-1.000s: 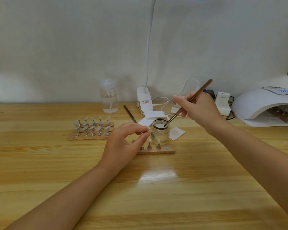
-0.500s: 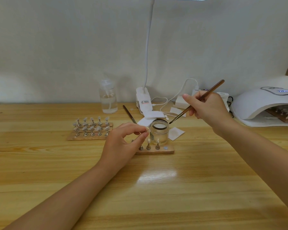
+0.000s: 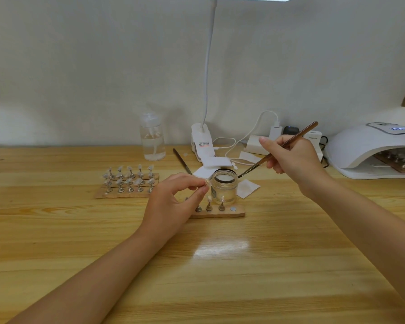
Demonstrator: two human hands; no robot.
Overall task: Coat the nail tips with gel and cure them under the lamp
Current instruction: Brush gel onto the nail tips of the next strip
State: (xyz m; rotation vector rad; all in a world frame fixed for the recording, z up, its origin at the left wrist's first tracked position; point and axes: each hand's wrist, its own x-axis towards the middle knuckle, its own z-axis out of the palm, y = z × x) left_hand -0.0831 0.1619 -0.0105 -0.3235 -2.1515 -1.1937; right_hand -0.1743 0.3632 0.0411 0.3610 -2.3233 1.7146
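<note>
Wooden table (image 3: 267, 265) carries an open gel jar (image 3: 224, 188) — right hand (image 3: 292, 157) grips a brush (image 3: 277, 152) slanting bristles-down toward its rim (handle up-right); left hand (image 3: 173, 202) pinches a nail tip (image 3: 207, 182) beside it.

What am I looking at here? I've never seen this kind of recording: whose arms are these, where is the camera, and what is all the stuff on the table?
There is no machine: a person wears a camera on the head, looking down at their own two hands over a pale wooden table. The left hand pinches a small clear nail tip. The right hand holds a thin brown-handled brush, its tip just outside the open clear glass jar. In front of the jar lies a short wooden strip with small metal stands. To the left, a larger wooden board carries more tips on stands. At the far right sits the white domed curing lamp, with another strip inside.
</note>
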